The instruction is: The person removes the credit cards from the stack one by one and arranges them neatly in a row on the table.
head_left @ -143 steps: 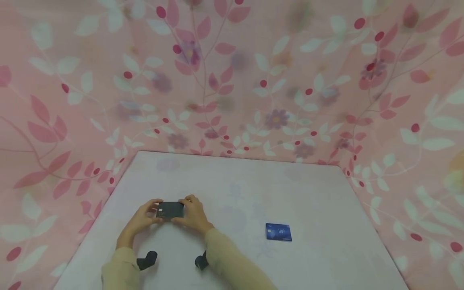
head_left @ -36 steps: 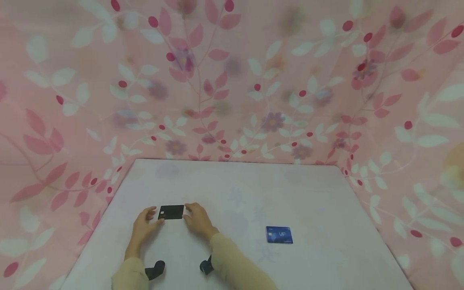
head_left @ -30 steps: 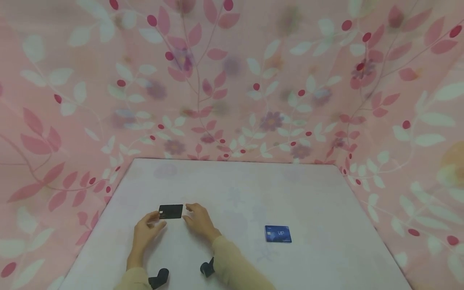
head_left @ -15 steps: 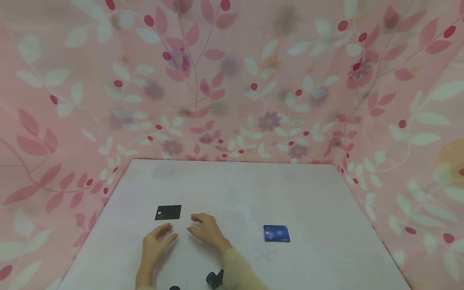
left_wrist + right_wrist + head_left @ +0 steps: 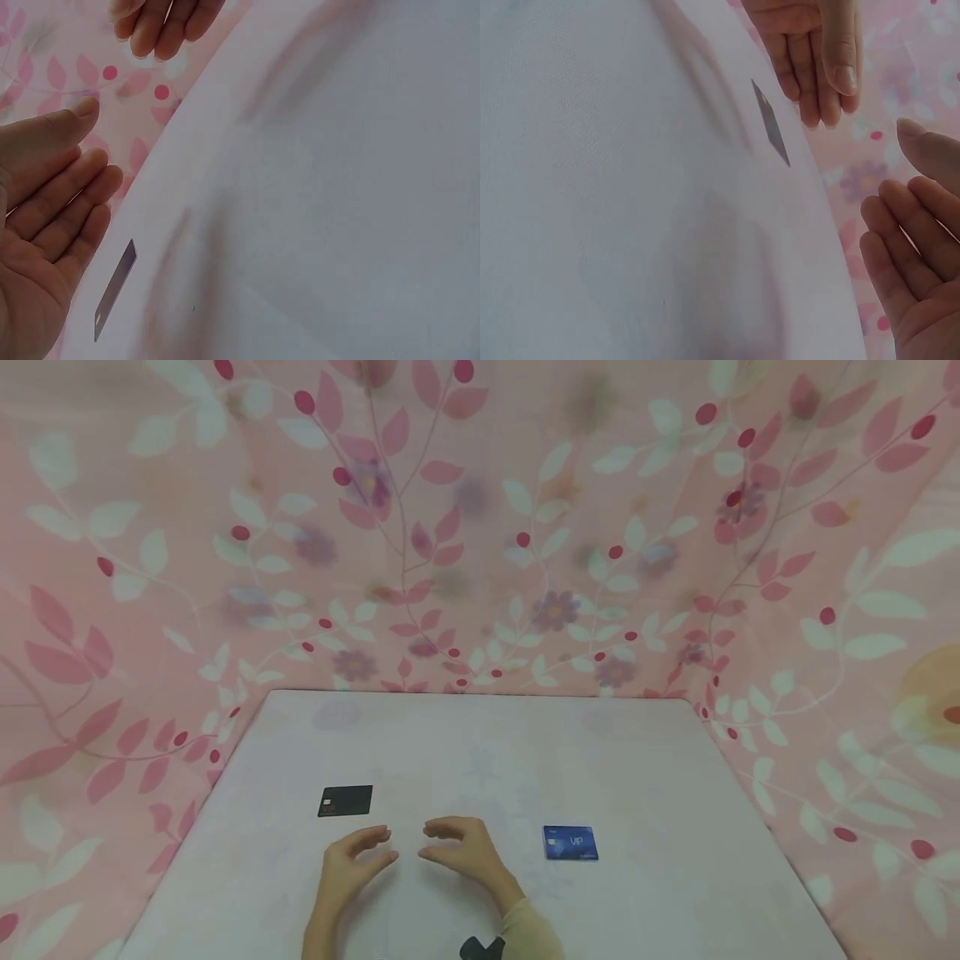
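A black bank card [image 5: 346, 801] with a small chip lies flat on the white table, left of centre. Just in front of it my left hand [image 5: 350, 867] hovers with fingers loosely bent and nothing held. My right hand [image 5: 468, 853] faces it across a small gap, likewise holding nothing. Further right lies a blue card [image 5: 571, 843] marked "VIP", apart from both hands. The left wrist view shows my left hand [image 5: 52, 217] with relaxed fingers and a card [image 5: 116, 291] seen at a steep slant. In the right wrist view my right hand [image 5: 919, 262] is relaxed too.
The white table [image 5: 637, 760] has a straight back edge and slanting sides. Pink floral cloth [image 5: 480, 527] hangs behind it and on both sides. A dark wrist-worn device [image 5: 482, 948] shows at the right sleeve [image 5: 531, 931].
Both hands first held the black card by its ends, then let go. They have since drawn back toward the near edge and to the right, leaving the card lying on the table.
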The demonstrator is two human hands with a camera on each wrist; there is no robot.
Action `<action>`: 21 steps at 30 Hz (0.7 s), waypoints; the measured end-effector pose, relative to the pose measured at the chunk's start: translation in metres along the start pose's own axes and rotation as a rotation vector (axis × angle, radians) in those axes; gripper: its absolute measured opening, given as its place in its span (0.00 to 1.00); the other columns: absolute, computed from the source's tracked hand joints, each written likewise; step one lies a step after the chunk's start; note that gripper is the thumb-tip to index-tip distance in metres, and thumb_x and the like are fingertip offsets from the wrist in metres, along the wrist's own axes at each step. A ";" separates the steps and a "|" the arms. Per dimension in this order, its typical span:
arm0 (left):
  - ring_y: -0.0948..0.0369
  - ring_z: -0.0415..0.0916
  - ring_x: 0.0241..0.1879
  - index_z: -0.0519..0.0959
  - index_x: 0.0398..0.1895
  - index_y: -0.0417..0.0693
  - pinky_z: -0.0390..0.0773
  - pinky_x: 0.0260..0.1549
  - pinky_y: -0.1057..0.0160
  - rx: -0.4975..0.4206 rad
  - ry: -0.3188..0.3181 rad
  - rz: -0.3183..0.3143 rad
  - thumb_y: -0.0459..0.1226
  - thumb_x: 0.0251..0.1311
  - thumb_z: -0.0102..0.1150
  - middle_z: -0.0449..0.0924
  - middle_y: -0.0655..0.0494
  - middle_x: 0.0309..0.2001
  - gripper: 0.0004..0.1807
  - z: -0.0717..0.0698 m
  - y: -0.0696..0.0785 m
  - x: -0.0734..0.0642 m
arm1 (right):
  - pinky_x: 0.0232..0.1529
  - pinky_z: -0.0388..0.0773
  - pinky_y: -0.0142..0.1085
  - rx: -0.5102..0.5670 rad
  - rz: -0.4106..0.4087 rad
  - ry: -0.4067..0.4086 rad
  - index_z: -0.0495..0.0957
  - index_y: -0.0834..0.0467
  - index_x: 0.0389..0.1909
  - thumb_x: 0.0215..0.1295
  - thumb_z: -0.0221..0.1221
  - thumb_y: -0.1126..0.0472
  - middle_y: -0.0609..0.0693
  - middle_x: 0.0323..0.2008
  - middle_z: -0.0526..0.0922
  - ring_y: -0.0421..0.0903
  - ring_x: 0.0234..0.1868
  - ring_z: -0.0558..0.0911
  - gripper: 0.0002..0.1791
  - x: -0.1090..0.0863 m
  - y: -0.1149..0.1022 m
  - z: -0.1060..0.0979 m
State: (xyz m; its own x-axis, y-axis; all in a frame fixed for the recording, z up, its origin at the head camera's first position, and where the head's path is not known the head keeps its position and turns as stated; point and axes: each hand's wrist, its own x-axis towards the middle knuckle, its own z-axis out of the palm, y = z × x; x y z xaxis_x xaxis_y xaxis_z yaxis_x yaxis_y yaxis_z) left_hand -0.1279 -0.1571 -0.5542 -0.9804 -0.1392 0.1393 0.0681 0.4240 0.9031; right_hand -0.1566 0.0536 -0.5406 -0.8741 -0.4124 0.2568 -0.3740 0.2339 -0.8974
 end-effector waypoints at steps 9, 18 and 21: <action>0.60 0.81 0.40 0.82 0.41 0.40 0.75 0.49 0.50 -0.085 -0.085 0.060 0.31 0.38 0.74 0.85 0.56 0.37 0.21 0.025 0.014 0.001 | 0.51 0.76 0.45 0.084 0.060 0.001 0.79 0.70 0.45 0.52 0.66 0.67 0.66 0.44 0.81 0.61 0.46 0.81 0.19 -0.022 -0.036 -0.039; 0.60 0.81 0.40 0.82 0.41 0.39 0.74 0.49 0.47 -0.122 -0.176 0.082 0.33 0.39 0.74 0.85 0.56 0.37 0.21 0.048 0.022 0.000 | 0.52 0.75 0.43 0.089 0.112 0.071 0.77 0.74 0.45 0.51 0.67 0.68 0.65 0.44 0.81 0.61 0.48 0.80 0.20 -0.042 -0.028 -0.063; 0.59 0.81 0.40 0.82 0.41 0.40 0.74 0.49 0.47 -0.130 -0.213 0.088 0.34 0.40 0.74 0.85 0.57 0.37 0.21 0.057 0.024 0.001 | 0.52 0.75 0.43 0.079 0.114 0.091 0.77 0.74 0.46 0.52 0.67 0.68 0.66 0.44 0.81 0.61 0.47 0.80 0.21 -0.047 -0.026 -0.070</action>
State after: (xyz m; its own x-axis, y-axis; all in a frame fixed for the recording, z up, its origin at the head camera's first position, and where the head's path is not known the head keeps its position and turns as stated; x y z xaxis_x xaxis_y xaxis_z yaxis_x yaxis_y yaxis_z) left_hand -0.1378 -0.0956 -0.5553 -0.9855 0.0901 0.1436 0.1646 0.3057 0.9378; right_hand -0.1272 0.1283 -0.5046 -0.9353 -0.3050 0.1794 -0.2479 0.2030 -0.9473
